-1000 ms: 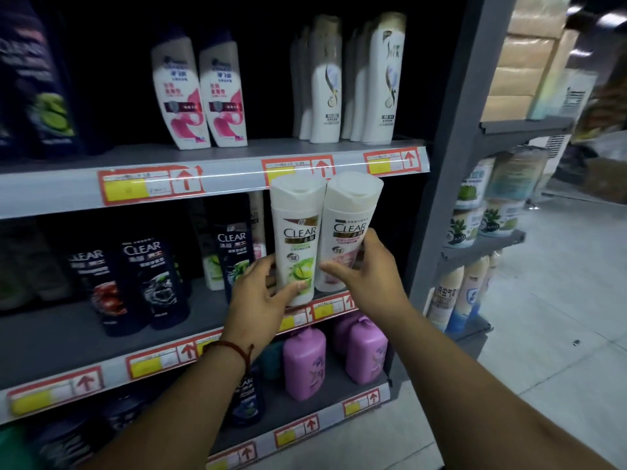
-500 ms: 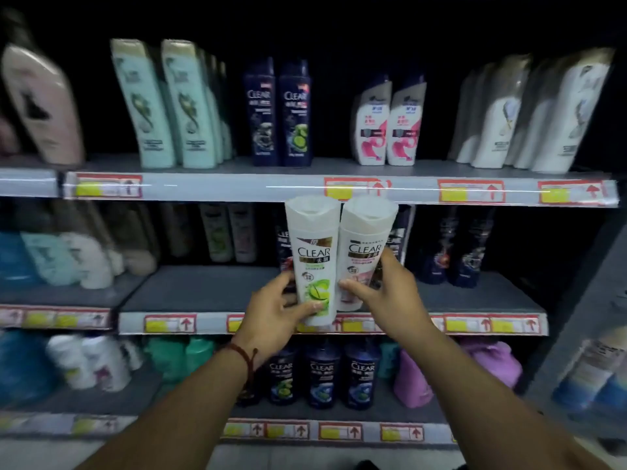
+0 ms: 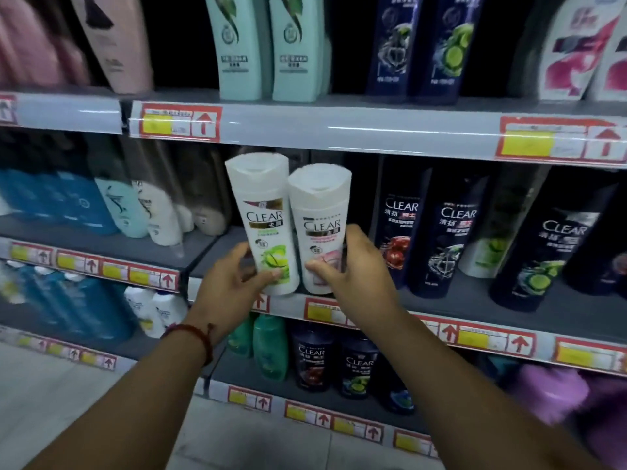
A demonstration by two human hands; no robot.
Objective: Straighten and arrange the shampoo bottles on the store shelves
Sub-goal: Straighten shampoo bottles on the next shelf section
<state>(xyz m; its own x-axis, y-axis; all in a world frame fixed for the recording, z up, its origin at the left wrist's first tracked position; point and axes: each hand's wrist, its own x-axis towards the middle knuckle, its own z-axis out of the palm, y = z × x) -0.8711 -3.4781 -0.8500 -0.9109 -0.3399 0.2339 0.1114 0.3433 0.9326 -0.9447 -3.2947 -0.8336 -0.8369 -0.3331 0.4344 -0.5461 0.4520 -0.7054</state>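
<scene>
Upper left of frame: pink bottles (image 3: 115,45) on the top shelf, blurred. Below them, on the mid-left shelf, blue bottles (image 3: 68,201), then pale teal and white ones leaning.

Top shelf, centre-left: two mint bottles (image 3: 268,52) upright, side by side. Red-and-yellow price tags (image 3: 179,120) run along every shelf rail.

Centre of frame: left hand (image 3: 230,286) grips the green-label CLEAR bottle (image 3: 264,225) low on its body, thumb across the front and fingers behind. A red string bracelet (image 3: 193,334) sits on that wrist. Green-label bottle is white, cap up, tilted slightly left.

Just beside it on the right, touching or nearly so, is the pink-label CLEAR bottle (image 3: 319,228), also white and cap up. Right hand (image 3: 356,269) grips it near the base, thumb on the front and fingers wrapped around the right side.

Both bottles sit at the front edge of the middle shelf (image 3: 559,310). Cannot tell whether their bases rest on it.

Lower shelf, under the hands: green bottles (image 3: 271,347), then small dark CLEAR bottles (image 3: 314,361).

Right of centre, middle shelf: large dark CLEAR bottles (image 3: 451,232) in an uneven row, some angled. Above them are navy bottles (image 3: 417,49).

Upper right corner: white bottles with magenta graphic (image 3: 576,52). Lower right: purple bottles (image 3: 549,391), blurred.
</scene>
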